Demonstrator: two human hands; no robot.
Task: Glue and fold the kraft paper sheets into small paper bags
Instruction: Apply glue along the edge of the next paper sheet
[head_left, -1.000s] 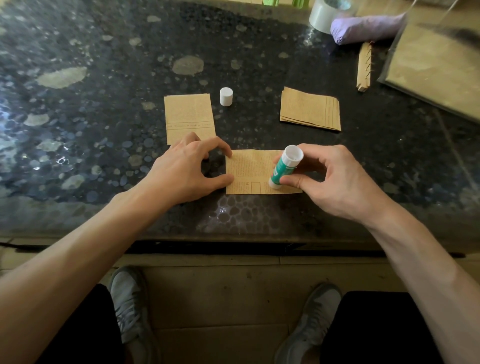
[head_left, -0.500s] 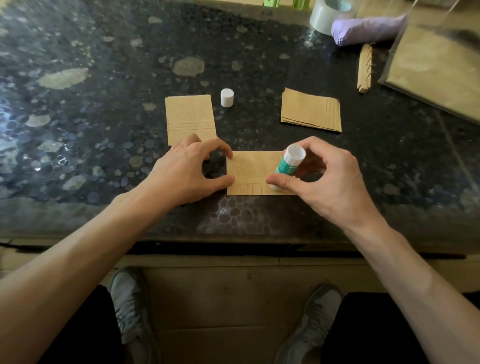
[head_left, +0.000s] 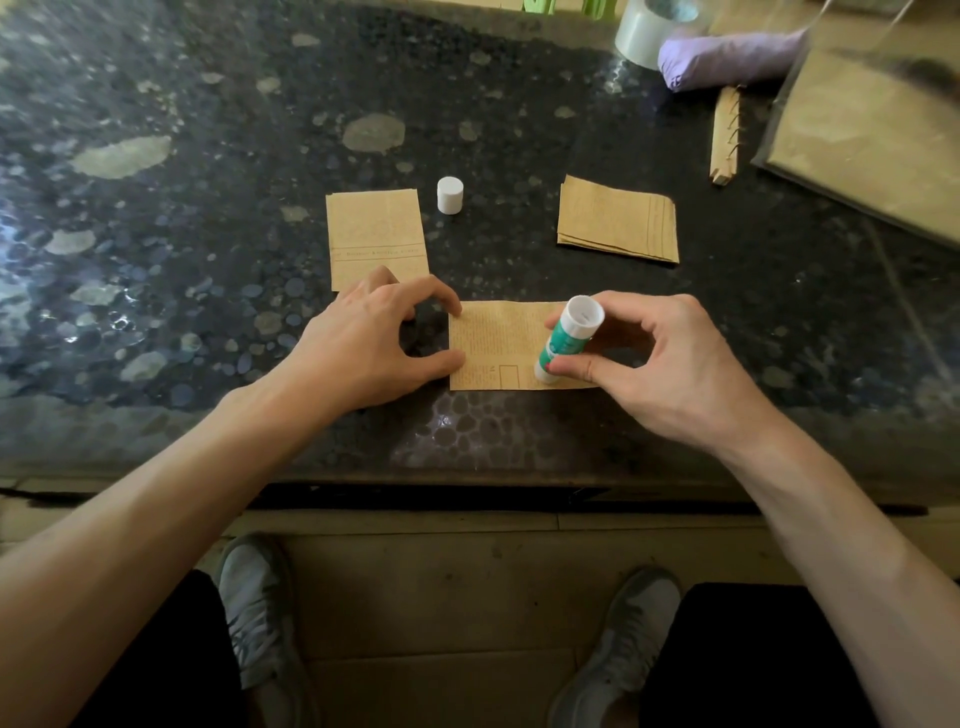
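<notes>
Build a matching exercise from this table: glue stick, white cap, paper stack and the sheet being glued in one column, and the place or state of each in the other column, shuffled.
Column 1
1. glue stick
2. white cap
3. paper stack
4. sheet being glued

Column 2
A. stands by itself on the table, beyond the hands
B. lies untouched, to the right of the cap
C. its left edge is touched by the left hand
D. gripped by the right hand, lower end down on paper

Pairs: 1-D, 2-A, 3-B, 4-C
</notes>
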